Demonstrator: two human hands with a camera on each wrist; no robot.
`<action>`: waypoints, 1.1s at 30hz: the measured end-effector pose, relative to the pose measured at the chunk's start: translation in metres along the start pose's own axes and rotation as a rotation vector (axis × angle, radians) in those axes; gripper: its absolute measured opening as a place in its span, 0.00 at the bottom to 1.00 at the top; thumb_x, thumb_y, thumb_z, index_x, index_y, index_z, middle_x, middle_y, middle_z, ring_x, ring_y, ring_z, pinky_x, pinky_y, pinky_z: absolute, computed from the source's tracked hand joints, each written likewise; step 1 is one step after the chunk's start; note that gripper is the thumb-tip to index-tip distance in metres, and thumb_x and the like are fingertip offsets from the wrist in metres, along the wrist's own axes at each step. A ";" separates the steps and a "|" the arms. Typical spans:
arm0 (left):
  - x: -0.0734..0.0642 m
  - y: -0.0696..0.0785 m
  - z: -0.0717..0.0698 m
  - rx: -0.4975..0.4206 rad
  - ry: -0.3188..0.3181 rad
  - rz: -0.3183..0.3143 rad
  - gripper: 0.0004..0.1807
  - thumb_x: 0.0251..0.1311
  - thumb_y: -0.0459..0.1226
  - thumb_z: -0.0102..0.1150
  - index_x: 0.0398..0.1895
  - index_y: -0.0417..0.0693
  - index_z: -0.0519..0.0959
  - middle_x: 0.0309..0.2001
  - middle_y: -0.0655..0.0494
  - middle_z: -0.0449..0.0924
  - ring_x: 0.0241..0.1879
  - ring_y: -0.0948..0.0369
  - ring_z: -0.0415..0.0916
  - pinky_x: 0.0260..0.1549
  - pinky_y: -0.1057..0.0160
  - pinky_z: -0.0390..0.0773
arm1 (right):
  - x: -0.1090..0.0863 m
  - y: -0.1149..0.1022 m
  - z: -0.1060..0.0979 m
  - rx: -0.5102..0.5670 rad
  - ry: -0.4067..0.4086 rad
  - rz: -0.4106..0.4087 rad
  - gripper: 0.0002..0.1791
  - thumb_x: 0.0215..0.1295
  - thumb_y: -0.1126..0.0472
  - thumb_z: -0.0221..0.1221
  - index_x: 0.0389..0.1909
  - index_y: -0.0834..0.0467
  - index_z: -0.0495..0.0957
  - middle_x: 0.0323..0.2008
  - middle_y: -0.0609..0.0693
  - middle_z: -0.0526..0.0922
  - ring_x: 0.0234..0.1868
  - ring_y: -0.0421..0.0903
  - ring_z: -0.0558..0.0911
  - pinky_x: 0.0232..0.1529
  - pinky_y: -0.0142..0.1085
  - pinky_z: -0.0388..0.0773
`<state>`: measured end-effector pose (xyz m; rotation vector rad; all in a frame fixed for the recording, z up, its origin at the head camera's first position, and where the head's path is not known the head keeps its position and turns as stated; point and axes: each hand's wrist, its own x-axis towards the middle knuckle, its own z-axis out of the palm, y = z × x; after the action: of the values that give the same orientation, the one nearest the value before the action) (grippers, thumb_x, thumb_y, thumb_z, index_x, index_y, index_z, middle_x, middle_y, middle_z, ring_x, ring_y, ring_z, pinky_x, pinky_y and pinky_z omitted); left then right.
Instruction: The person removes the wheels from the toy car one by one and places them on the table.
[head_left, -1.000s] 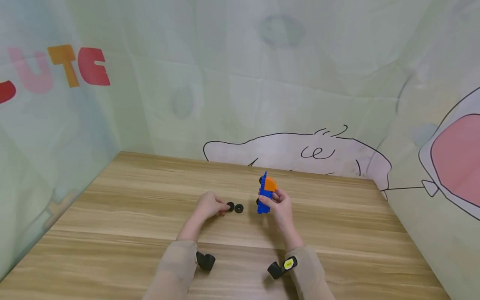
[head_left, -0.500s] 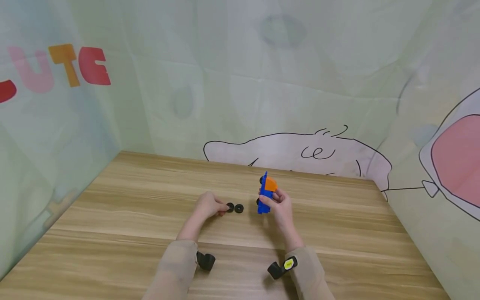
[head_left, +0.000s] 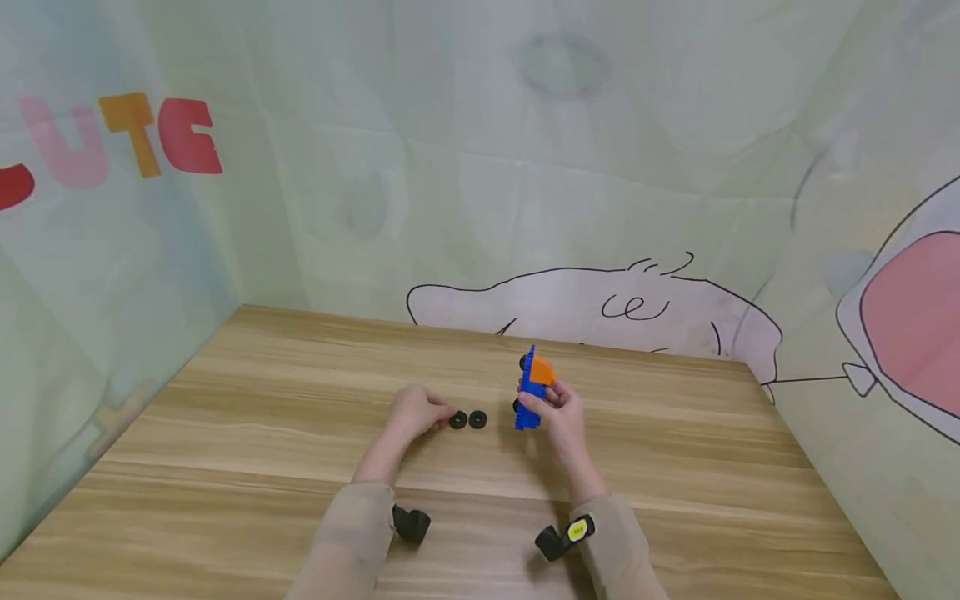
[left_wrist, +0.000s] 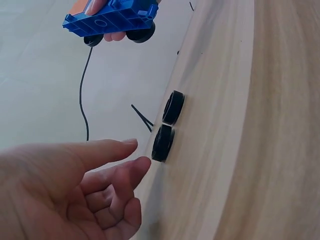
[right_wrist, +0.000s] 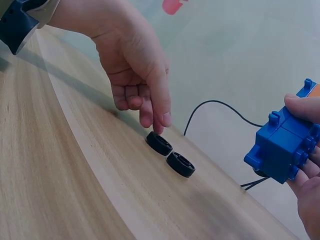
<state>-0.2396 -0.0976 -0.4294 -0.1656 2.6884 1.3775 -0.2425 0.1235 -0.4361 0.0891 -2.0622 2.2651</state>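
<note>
Two small black toy wheels lie flat on the wooden table, side by side: a left wheel (head_left: pixel 458 424) and a right wheel (head_left: pixel 478 424). My left hand (head_left: pixel 415 411) hovers at the left wheel (left_wrist: pixel 163 143), thumb and forefinger apart with nothing between them; the other fingers are loosely bent. In the right wrist view the fingertips of that hand (right_wrist: pixel 142 75) come right up to the same wheel (right_wrist: pixel 159 144). Above the table, my right hand (head_left: pixel 564 418) grips a blue toy truck (head_left: pixel 530 407) with an orange cab, held on end. Black wheels (left_wrist: pixel 141 33) show on the truck's underside.
The wooden table (head_left: pixel 285 400) stretches round both hands, its back edge against a printed cloth backdrop (head_left: pixel 465 167). Black wrist cameras sit on the left sleeve (head_left: pixel 348 521) and the right sleeve (head_left: pixel 617 533).
The left wheel, earlier tilted up in my left fingertips, has come down flat beside the other wheel. My left fingers have let it go. The right hand and truck stay almost still.
</note>
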 end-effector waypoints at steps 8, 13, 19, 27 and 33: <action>-0.001 0.016 0.001 -0.076 0.103 0.125 0.18 0.56 0.37 0.68 0.48 0.36 0.82 0.42 0.42 0.86 0.40 0.53 0.82 0.41 0.58 0.81 | -0.001 -0.003 0.000 0.007 0.003 0.003 0.26 0.60 0.68 0.64 0.59 0.70 0.71 0.52 0.69 0.81 0.42 0.39 0.86 0.52 0.33 0.79; -0.002 0.028 0.007 -0.165 0.182 0.236 0.20 0.56 0.35 0.68 0.51 0.35 0.81 0.40 0.44 0.86 0.39 0.53 0.83 0.38 0.60 0.82 | -0.001 -0.010 0.002 0.000 0.076 0.032 0.28 0.59 0.67 0.64 0.60 0.70 0.70 0.48 0.61 0.84 0.41 0.39 0.84 0.53 0.34 0.78; -0.005 0.036 0.019 -0.204 0.134 0.357 0.27 0.51 0.35 0.72 0.56 0.35 0.78 0.47 0.42 0.85 0.46 0.50 0.83 0.50 0.53 0.80 | -0.002 -0.018 0.006 0.049 0.155 0.052 0.29 0.59 0.67 0.65 0.61 0.71 0.69 0.49 0.61 0.83 0.40 0.38 0.84 0.52 0.33 0.79; -0.013 0.045 0.037 -0.158 0.036 0.497 0.37 0.43 0.39 0.79 0.59 0.37 0.76 0.53 0.42 0.82 0.53 0.48 0.80 0.58 0.48 0.74 | -0.003 -0.020 0.013 0.081 0.188 0.070 0.27 0.62 0.66 0.63 0.60 0.73 0.69 0.54 0.68 0.80 0.42 0.41 0.84 0.56 0.40 0.78; -0.019 0.050 0.046 -0.167 0.091 0.557 0.39 0.38 0.39 0.82 0.57 0.35 0.77 0.51 0.42 0.83 0.51 0.48 0.80 0.54 0.48 0.77 | -0.004 -0.017 0.019 0.147 0.198 0.079 0.26 0.61 0.67 0.64 0.58 0.74 0.70 0.50 0.64 0.83 0.39 0.40 0.84 0.48 0.33 0.81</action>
<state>-0.2258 -0.0305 -0.4135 0.5627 2.8111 1.7686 -0.2375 0.1059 -0.4179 -0.2038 -1.8315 2.3612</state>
